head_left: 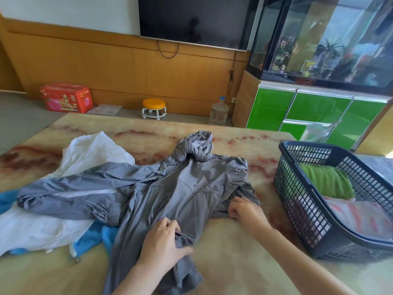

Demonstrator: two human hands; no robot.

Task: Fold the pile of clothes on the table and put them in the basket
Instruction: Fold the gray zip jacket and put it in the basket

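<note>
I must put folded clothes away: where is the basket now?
In the head view, the dark basket stands on the table at the right, beside the grey hooded jacket and the right hand.

matt cloth hoodie [187, 188], plastic mesh basket [306, 201]
</note>
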